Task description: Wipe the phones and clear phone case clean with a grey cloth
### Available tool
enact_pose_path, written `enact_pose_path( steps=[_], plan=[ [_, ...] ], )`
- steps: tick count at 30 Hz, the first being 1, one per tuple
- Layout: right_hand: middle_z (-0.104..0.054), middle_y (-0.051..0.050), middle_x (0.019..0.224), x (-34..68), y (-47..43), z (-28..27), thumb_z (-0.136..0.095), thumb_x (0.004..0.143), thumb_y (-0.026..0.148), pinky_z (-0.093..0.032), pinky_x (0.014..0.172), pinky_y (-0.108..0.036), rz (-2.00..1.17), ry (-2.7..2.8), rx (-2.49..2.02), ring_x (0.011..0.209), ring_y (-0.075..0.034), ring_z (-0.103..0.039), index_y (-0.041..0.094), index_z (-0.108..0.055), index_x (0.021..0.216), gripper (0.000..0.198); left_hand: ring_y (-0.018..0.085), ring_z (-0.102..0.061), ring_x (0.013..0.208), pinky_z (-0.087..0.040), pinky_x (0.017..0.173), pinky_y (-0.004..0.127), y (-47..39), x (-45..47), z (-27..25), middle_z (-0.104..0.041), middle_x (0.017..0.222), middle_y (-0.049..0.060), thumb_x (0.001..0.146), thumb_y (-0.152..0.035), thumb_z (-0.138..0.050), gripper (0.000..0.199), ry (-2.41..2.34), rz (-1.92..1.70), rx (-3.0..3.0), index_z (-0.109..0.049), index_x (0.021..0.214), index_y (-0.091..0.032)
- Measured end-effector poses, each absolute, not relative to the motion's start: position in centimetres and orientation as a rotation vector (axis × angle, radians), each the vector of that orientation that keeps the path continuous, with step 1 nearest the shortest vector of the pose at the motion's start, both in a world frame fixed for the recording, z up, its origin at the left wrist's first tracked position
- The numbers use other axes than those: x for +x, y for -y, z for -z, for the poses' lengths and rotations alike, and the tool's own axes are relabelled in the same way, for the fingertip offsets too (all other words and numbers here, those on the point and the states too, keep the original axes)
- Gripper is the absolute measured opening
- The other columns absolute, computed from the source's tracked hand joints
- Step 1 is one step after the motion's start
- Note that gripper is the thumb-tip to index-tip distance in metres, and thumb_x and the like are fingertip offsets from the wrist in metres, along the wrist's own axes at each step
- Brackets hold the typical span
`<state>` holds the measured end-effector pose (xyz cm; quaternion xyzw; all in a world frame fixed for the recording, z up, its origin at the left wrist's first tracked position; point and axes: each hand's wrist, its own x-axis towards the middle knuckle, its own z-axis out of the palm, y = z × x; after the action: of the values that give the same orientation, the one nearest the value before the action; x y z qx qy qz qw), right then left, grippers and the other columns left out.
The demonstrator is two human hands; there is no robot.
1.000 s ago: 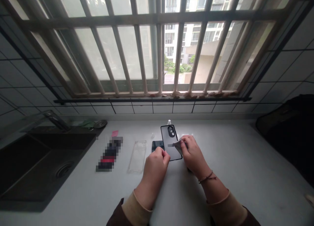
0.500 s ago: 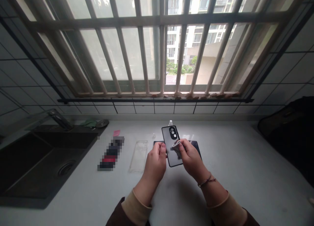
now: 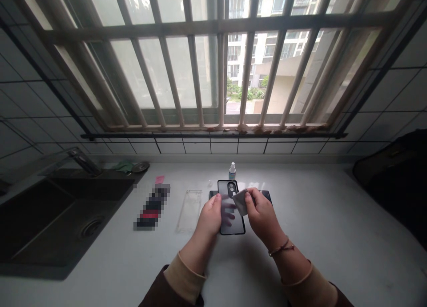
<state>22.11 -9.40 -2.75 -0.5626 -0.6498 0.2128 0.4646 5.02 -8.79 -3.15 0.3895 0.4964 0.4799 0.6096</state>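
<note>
Head camera, one view, looking forward and down from the person's own eye line.

It faces a barred window [image 3: 213, 62] and tiled wall straight ahead, with the pale surface [image 3: 316, 227] spreading below. Both forearms enter from the bottom edge, so the left hand [image 3: 209, 218] and right hand [image 3: 262, 216] sit close, near centre. A sink [image 3: 56, 218] fills the left side; wide-angle bending curves the edges.

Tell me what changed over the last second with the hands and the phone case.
The dark phone case came down and tilted flatter, its camera cutout end pointing away. The left hand shifted from gripping the lower corner to holding the left edge, fingers showing through behind. The right hand lifted its small cloth toward the right edge. The clear case and dropper bottle stayed put.
</note>
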Motion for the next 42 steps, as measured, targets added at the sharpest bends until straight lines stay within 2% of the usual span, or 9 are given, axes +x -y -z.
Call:
enact_pose_path(
  steps=[4, 7, 10, 15, 18, 21, 25, 38, 42],
  plan=[
    [-0.073, -0.006, 0.088, 21.9, 9.7, 2.5, -0.042, 0.108, 0.038, -0.048, 0.075, -0.032, -0.54, 1.592, -1.383, 0.083, -0.023, -0.068, 0.022, -0.065, 0.097, 0.03, 0.02, -0.074, 0.065, -0.059, 0.059, 0.029, 9.1, 5.2, 2.3, -0.079, 0.098, 0.017, 0.109, -0.044, -0.046, 0.043, -1.012, -1.079, 0.61, -0.066, 0.126, -0.009],
    [-0.074, -0.006, 0.089, 21.8, 9.9, 2.4, -0.043, 0.108, 0.038, -0.049, 0.074, -0.031, -0.539, 1.588, -1.369, 0.083, -0.023, -0.068, 0.023, -0.065, 0.096, 0.029, 0.025, -0.078, 0.088, -0.064, 0.082, 0.042, 9.4, 5.0, 1.2, -0.078, 0.117, 0.017, 0.109, -0.053, -0.043, 0.053, -0.791, -0.946, 0.411, -0.064, 0.138, -0.015],
    [-0.075, -0.006, 0.09, 22.0, 9.9, 2.5, -0.044, 0.108, 0.04, -0.05, 0.071, -0.031, -0.55, 1.519, -1.416, 0.081, -0.024, -0.069, 0.023, -0.066, 0.099, 0.029, 0.03, -0.076, 0.106, -0.061, 0.092, 0.051, 9.7, 4.7, 0.5, -0.071, 0.135, 0.016, 0.108, -0.064, -0.036, 0.063, -0.631, -0.83, 0.402, -0.062, 0.145, -0.022],
    [-0.075, -0.01, 0.097, 22.6, 9.8, 2.4, -0.046, 0.109, 0.04, -0.053, 0.082, -0.036, -0.299, 1.352, -1.524, 0.09, -0.026, -0.07, 0.021, -0.068, 0.105, 0.029, 0.032, -0.077, 0.098, -0.062, 0.086, 0.05, 10.2, 4.7, 0.9, -0.072, 0.13, 0.022, 0.104, -0.073, -0.028, 0.076, -0.641, -0.664, 0.487, -0.061, 0.144, -0.018],
    [-0.075, -0.014, 0.109, 22.7, 9.7, 2.2, -0.046, 0.109, 0.032, -0.053, 0.097, -0.041, -0.117, 1.518, -1.405, 0.105, -0.028, -0.07, 0.02, -0.069, 0.112, 0.027, 0.031, -0.078, 0.091, -0.064, 0.079, 0.048, 10.5, 5.0, 1.5, -0.075, 0.121, 0.02, 0.104, -0.073, -0.032, 0.074, -0.654, -0.573, 0.489, -0.065, 0.138, -0.015],
    [-0.075, -0.013, 0.116, 22.2, 9.5, 2.6, -0.047, 0.108, 0.024, -0.053, 0.104, -0.043, -0.103, 1.759, -1.263, 0.113, -0.027, -0.069, 0.021, -0.072, 0.116, 0.027, 0.03, -0.078, 0.087, -0.065, 0.077, 0.047, 10.7, 5.3, 1.7, -0.077, 0.111, 0.019, 0.105, -0.069, -0.038, 0.07, -0.69, -0.564, 0.485, -0.07, 0.129, -0.012],
    [-0.076, -0.012, 0.117, 21.7, 9.1, 3.3, -0.049, 0.108, 0.022, -0.056, 0.104, -0.045, -0.097, 1.859, -1.206, 0.113, -0.027, -0.07, 0.023, -0.076, 0.117, 0.029, 0.029, -0.079, 0.083, -0.066, 0.074, 0.045, 10.8, 5.4, 1.6, -0.078, 0.106, 0.018, 0.107, -0.064, -0.04, 0.064, -0.742, -0.61, 0.491, -0.071, 0.128, -0.012],
    [-0.074, -0.011, 0.105, 21.7, 9.3, 3.0, -0.047, 0.109, 0.019, -0.056, 0.09, -0.043, -0.087, 1.95, -1.121, 0.099, -0.027, -0.067, 0.022, -0.075, 0.116, 0.029, 0.025, -0.077, 0.075, -0.066, 0.069, 0.043, 10.7, 5.5, 1.9, -0.078, 0.1, 0.016, 0.105, -0.07, -0.038, 0.069, -0.788, -0.675, 0.49, -0.069, 0.128, -0.014],
    [-0.074, -0.01, 0.104, 21.3, 9.7, 3.0, -0.049, 0.109, 0.018, -0.056, 0.088, -0.041, -0.113, 2.025, -1.001, 0.096, -0.025, -0.066, 0.023, -0.075, 0.116, 0.027, 0.026, -0.078, 0.086, -0.065, 0.079, 0.041, 10.4, 5.6, 2.0, -0.079, 0.104, 0.016, 0.107, -0.067, -0.035, 0.068, -0.707, -0.757, 0.424, -0.069, 0.13, -0.012]
  ],
)
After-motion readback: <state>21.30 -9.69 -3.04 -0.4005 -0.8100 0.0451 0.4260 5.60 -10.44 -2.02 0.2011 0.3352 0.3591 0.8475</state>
